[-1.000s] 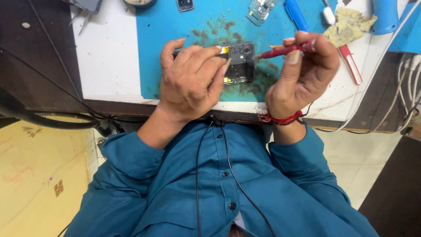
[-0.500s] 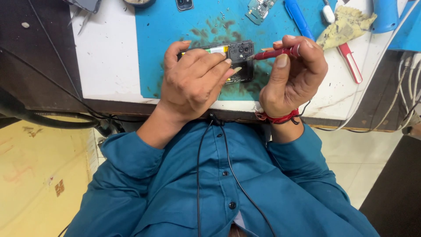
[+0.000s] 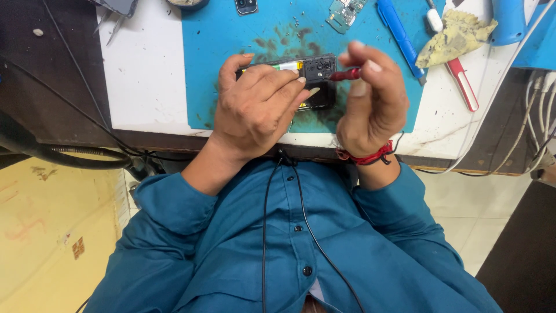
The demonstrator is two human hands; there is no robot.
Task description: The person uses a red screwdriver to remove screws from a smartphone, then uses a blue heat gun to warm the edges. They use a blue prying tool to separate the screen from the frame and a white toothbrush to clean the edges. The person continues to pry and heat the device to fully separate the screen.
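Note:
An opened black phone (image 3: 315, 72) lies on a stained blue work mat (image 3: 226, 52), its inner parts facing up. My left hand (image 3: 255, 107) rests flat over the phone's left part and pins it down. My right hand (image 3: 370, 101) pinches a small red-handled screwdriver (image 3: 346, 74) whose tip meets the phone's right end near the camera corner. A red thread band circles my right wrist.
On the mat's far side lie a small circuit board (image 3: 346, 11), a blue tool (image 3: 399, 35) and tiny screws. A yellow rag (image 3: 454, 35) and a red-handled tool (image 3: 463, 84) sit at right. Cables (image 3: 533, 116) hang off the white table's right edge.
My right hand has swung the red screwdriver from the right down to the phone's right end. My left hand has slid a little left on the phone, uncovering the camera end.

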